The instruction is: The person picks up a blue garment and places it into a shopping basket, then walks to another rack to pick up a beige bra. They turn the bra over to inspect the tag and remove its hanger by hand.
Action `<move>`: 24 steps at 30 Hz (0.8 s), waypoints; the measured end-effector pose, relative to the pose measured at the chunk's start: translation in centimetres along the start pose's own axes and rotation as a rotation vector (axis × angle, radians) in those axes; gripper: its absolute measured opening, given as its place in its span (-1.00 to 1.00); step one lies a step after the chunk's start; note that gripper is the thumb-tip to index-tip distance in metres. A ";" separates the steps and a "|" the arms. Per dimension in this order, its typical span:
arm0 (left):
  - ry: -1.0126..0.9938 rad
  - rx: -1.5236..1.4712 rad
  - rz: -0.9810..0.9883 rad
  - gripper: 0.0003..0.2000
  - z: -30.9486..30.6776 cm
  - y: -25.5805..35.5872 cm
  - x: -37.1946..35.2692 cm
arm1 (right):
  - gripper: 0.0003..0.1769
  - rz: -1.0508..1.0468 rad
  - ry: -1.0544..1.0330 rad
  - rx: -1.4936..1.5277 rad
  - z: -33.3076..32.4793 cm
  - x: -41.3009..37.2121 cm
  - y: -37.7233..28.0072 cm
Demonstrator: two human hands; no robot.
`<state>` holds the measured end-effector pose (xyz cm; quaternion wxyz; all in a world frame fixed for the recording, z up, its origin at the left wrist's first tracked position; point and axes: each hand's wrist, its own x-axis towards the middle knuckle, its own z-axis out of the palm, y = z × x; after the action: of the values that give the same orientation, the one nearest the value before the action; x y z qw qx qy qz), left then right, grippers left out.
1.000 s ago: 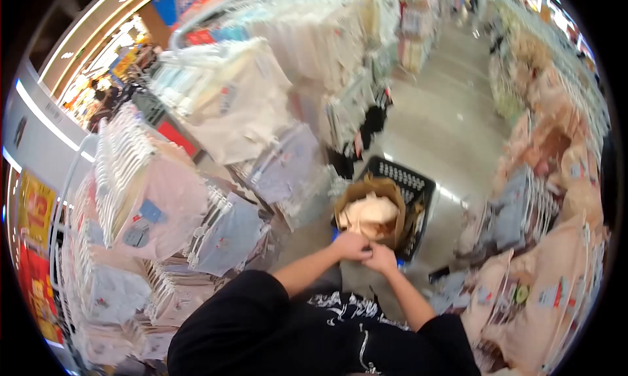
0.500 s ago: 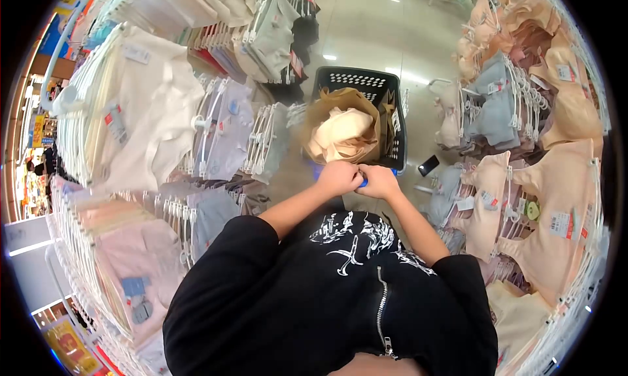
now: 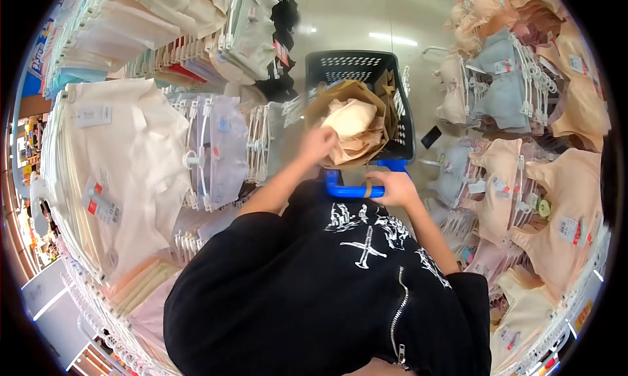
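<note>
Glossy floor (image 3: 353, 16) stretches ahead of the left grip (image 3: 318, 146) and the right grip (image 3: 394, 188), bounded by racks on both sides. Pale hanging garments (image 3: 131, 160) crowd the outer side of the left grip, while peach bras (image 3: 556, 212) hang well apart from the right one. A narrow strip of floor shows between the black basket's (image 3: 407, 124) right wall and that rack — a dark rectangular item (image 3: 431, 137) lies there.

The left grip, blurred, reaches forward to the near left edge of the brown paper bag (image 3: 353, 88), beside the pale cloth (image 3: 351, 119) in its mouth; whether it grasps anything, I cannot tell. Its forearm slants inward from a black sleeve (image 3: 222, 252).

Behind the bag, the right grip is curled on the right part of the blue handle (image 3: 350, 190) — elbow out, forearm angled inward — beside a brown band (image 3: 368, 189) around the handle.
</note>
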<state>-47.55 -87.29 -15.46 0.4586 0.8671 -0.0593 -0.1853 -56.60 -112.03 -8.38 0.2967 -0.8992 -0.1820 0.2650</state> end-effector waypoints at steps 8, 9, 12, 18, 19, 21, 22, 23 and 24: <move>0.310 0.321 -0.307 -0.72 -7.7 -14.0 9.8 | -0.40 -0.002 0.105 0.004 -0.1 0.0 -0.5; 0.242 0.364 -0.316 -0.69 -7.8 -14.9 9.9 | -0.39 -0.003 0.112 0.006 -0.1 -0.1 -0.6; -0.014 0.438 -0.401 -0.48 -7.2 -17.0 11.9 | -0.37 0.047 0.076 -0.011 -0.5 0.1 -1.0; -0.086 0.475 -0.466 -0.54 -4.9 -15.8 12.1 | -0.35 0.059 0.036 0.005 -0.7 0.5 -1.1; -0.102 0.476 -0.516 -0.57 -4.9 -15.6 11.8 | -0.35 0.045 0.036 0.013 -0.7 0.6 -1.1; -0.143 0.519 -0.508 -0.64 -5.0 -15.5 11.5 | -0.35 0.046 0.028 0.021 -0.9 0.7 -1.1; -0.141 0.537 -0.491 -0.66 -5.0 -15.4 11.2 | -0.35 0.062 0.016 0.020 -1.0 0.7 -1.3; -0.137 0.556 -0.473 -0.67 -5.1 -15.3 11.0 | -0.35 0.077 0.006 0.019 -1.0 0.8 -1.3; -0.047 0.557 -0.428 -0.77 -4.9 -15.2 10.6 | -0.35 0.072 0.010 0.023 -1.1 0.8 -1.4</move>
<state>-36.96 -77.73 -28.19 0.1536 0.9472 0.0647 -0.2739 -55.53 -111.06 -7.11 0.2983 -0.9030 -0.1452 0.2730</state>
